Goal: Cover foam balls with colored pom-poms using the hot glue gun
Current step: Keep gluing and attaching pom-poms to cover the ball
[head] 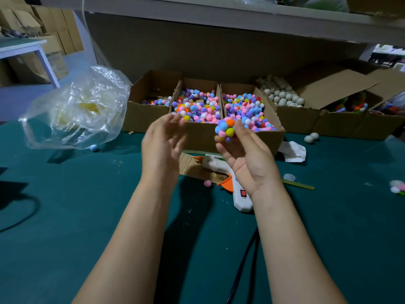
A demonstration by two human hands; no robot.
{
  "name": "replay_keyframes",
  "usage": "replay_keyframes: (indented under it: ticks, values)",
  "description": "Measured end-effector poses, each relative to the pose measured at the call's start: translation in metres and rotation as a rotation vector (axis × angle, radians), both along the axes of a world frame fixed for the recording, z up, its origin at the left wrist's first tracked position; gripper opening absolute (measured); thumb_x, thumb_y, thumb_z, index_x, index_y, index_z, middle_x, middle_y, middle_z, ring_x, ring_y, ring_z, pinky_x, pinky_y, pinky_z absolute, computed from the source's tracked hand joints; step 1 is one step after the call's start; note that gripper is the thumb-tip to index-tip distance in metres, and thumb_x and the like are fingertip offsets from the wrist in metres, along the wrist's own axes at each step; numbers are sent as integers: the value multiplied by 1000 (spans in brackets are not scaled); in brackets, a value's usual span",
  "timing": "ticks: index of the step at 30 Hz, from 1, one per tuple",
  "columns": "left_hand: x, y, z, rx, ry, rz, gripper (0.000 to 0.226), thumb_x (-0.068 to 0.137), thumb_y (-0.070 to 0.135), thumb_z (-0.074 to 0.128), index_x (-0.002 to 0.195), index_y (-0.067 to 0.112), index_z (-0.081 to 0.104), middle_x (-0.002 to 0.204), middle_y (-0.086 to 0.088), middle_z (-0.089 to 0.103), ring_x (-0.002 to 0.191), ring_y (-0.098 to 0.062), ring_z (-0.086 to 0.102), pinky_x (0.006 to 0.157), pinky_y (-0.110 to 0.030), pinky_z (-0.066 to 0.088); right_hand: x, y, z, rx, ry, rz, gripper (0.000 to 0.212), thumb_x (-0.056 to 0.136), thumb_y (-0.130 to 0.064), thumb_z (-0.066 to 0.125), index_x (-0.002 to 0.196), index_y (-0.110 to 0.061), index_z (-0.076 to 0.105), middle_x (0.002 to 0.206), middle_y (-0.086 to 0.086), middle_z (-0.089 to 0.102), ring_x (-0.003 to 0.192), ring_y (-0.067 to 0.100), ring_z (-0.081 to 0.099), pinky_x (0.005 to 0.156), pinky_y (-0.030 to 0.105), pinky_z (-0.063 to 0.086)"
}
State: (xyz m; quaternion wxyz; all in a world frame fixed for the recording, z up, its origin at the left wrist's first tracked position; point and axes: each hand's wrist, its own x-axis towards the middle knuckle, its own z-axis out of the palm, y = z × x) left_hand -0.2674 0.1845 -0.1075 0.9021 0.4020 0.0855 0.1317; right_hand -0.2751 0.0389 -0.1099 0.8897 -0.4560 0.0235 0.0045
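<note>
- Holding the pom-pom ball (225,130) at the fingertips of your right hand (245,156), above its palm, turn it slowly and look for bare foam.
- Your left hand (162,145) hovers empty just beside it, fingers loose and spread; use it to pick one pom-pom from the box (197,139) just beyond its fingertips.
- The glue gun (238,194) lies under your right wrist; dab sparingly, since hot glue probably strings.
</note>
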Motion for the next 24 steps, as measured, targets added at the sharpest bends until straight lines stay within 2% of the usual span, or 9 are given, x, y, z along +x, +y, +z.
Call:
replay_keyframes:
  ticks: [1, 3, 7, 10, 15, 21, 24]
  values:
    - [2, 6, -3, -41, 57, 95, 11, 98, 16, 54, 101, 14, 64, 88, 4, 72, 81, -6, 67, 70, -19, 52, 0, 0, 0, 28, 6, 19, 41, 71, -32, 73, 105, -11, 66, 92, 8, 75, 87, 20, 72, 68, 27, 57]
    - [4, 15, -9, -85, 122, 181, 12, 98, 12, 55, 91, 14, 64, 77, 6, 67, 64, -1, 60, 56, -14, 46, 0, 0, -1, 58, 10, 37, 43, 71, -32, 73, 107, -10, 65, 91, 9, 75, 86, 20, 72, 67, 27, 57]
    - [6, 14, -12, 4, 124, 214, 22, 102, 12, 48, 84, 16, 59, 61, 10, 60, 48, 2, 51, 48, -12, 41, 2, -1, -1, 94, 34, 9, 44, 73, -33, 74, 108, -8, 65, 90, 9, 74, 83, 19, 73, 65, 26, 57]
    - [8, 12, -12, 56, 134, 238, 28, 100, 8, 38, 76, 17, 48, 48, 11, 45, 39, -2, 37, 41, -15, 30, 5, -5, -4, 140, 54, -58, 38, 78, -32, 75, 106, -8, 66, 87, 9, 74, 80, 19, 73, 64, 27, 57]
    - [9, 8, -12, 172, 166, 243, 29, 92, 5, 30, 66, 18, 33, 40, 11, 34, 35, -5, 24, 39, -18, 22, 6, -6, -6, 153, 58, -91, 35, 81, -32, 75, 105, -8, 67, 82, 8, 74, 78, 20, 73, 64, 27, 57]
    - [10, 2, -19, 330, 114, 230, 39, 103, 22, 35, 64, 17, 37, 40, 11, 42, 37, -4, 32, 41, -18, 29, 6, -5, -6, 116, 72, -89, 28, 82, -32, 74, 100, -11, 68, 82, 7, 75, 79, 20, 73, 63, 27, 56]
    - [10, 2, -21, 339, 122, 152, 38, 102, 19, 40, 65, 17, 43, 46, 8, 53, 39, -4, 35, 41, -17, 30, 6, -5, -6, 108, 72, -84, 28, 82, -32, 74, 100, -12, 68, 81, 7, 75, 78, 19, 73, 63, 27, 56]
